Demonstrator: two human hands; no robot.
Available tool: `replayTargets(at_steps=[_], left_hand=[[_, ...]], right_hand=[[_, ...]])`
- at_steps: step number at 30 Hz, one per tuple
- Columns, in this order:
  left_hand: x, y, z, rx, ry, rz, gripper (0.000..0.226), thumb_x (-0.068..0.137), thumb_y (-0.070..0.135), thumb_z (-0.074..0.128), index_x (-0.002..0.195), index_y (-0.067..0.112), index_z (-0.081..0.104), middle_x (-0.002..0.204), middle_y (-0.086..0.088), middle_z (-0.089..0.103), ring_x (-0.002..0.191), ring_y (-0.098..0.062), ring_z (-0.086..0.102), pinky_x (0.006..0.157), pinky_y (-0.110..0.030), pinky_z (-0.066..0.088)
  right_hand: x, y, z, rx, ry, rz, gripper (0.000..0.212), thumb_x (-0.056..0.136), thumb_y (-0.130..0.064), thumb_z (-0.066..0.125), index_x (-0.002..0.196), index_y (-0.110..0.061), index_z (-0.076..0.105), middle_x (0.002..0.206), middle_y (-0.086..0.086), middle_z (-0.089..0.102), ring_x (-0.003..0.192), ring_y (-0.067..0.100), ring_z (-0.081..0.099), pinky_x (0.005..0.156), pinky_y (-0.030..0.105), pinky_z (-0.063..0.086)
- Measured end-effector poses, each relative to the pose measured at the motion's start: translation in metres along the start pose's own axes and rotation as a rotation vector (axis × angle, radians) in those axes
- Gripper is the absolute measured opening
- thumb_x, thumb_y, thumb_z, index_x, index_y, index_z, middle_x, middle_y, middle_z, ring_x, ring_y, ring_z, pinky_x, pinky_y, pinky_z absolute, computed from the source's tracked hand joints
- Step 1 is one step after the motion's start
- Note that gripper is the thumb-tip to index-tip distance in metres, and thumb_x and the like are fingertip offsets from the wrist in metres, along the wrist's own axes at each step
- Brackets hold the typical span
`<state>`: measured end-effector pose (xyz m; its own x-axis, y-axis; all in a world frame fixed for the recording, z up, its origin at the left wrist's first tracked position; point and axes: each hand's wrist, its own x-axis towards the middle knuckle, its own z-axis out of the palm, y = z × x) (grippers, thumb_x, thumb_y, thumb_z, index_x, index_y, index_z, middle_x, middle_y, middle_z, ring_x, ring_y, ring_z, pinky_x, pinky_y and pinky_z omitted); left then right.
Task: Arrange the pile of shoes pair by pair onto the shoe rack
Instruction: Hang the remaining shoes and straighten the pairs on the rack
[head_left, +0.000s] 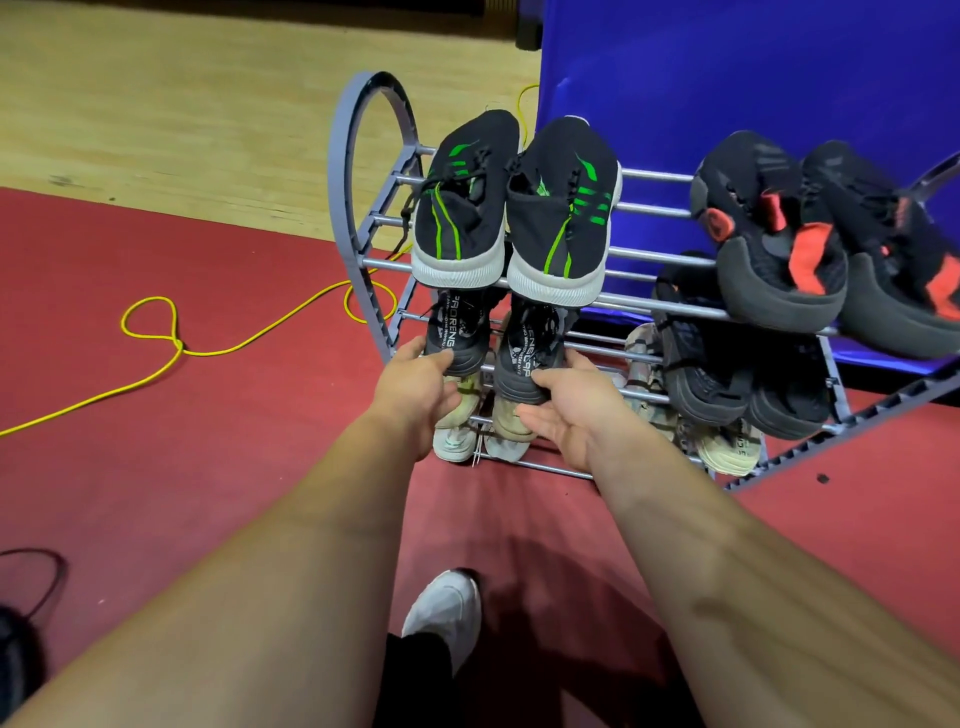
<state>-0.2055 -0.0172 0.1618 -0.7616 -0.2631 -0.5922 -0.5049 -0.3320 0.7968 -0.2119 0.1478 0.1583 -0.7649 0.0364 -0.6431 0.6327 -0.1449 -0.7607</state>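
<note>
A grey metal shoe rack (358, 171) with three tiers stands on the red floor. On its top tier sit a black-and-green pair (511, 208) at the left and a black-and-red pair (810, 244) at the right. On the middle tier, my left hand (415, 384) grips the heel of the left black lettered shoe (454, 332). My right hand (566, 410) holds the heel of its mate (524, 358). Another black pair (727, 374) lies on the middle tier's right. Beige shoes (483, 431) sit on the bottom tier.
A yellow cord (208, 351) loops over the red floor left of the rack. A blue panel (727, 78) stands behind the rack. My white shoe (447, 613) is on the floor below my arms. A dark object (21, 660) lies at the left edge.
</note>
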Motion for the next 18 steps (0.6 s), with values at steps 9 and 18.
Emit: replayTargets(at_steps=[9,18], left_hand=[[0.006,-0.006,-0.001,-0.081,0.002,0.026,0.038,0.100,0.002,0.057,0.134,0.019,0.058,0.093,-0.003,0.068,0.095,-0.024,0.053,0.086,-0.030,0.052],[0.009,-0.008,-0.001,-0.140,0.074,0.000,0.032,0.099,0.013,0.060,0.131,0.016,0.063,0.099,-0.008,0.065,0.093,-0.020,0.064,0.101,-0.035,0.056]], right_hand=[[0.014,-0.003,0.003,0.060,0.005,0.053,0.026,0.102,-0.007,0.049,0.096,-0.032,0.053,0.116,0.008,0.070,0.093,0.029,0.069,0.079,0.039,0.058],[0.020,-0.004,0.000,0.163,0.018,0.092,0.037,0.105,-0.011,0.048,0.134,-0.033,0.052,0.114,0.003,0.072,0.092,0.023,0.069,0.077,0.036,0.056]])
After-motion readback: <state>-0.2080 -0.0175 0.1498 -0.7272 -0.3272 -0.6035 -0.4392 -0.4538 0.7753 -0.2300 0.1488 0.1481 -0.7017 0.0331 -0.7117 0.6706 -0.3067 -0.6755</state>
